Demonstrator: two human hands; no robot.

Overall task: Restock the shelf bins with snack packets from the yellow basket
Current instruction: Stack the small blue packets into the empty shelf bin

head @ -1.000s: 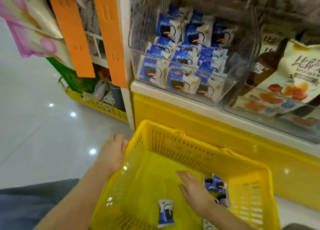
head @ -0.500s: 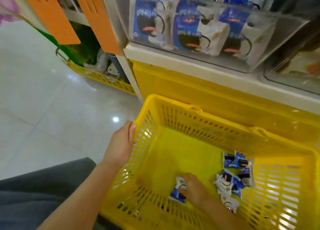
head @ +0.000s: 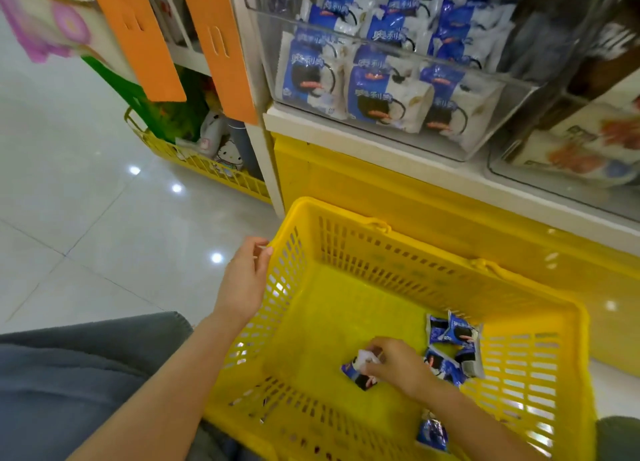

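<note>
Evidently late in the restocking: the clear shelf bin (head: 268, 55) above already stands well filled with blue-and-white snack packets (head: 384, 96), three across its front row and more stacked behind, while the yellow basket (head: 398, 256) below it is nearly bare. Right hand (head: 398, 363), inside the basket, has fingers and thumb curled to pinch one packet (head: 360, 372) near the middle of the basket floor; whether it is lifted clear cannot be told, and carrying it up to the bin is not yet done. Left hand (head: 242, 284) lies against the outside of the basket's left wall, fingers nearly straight and grasping nothing, tips at the rim, apparently steadying it. Left to move, by count: the one pinched packet, a cluster (head: 450, 336) of about four just beside the right wrist (overlap makes the number uncertain), and one more (head: 433, 433) near the front wall, partly hidden by the forearm. Bins in view: two, the second bin (head: 498, 173) at right holding different, larger bags. A second yellow basket (head: 207, 169) sits well apart at left
</note>
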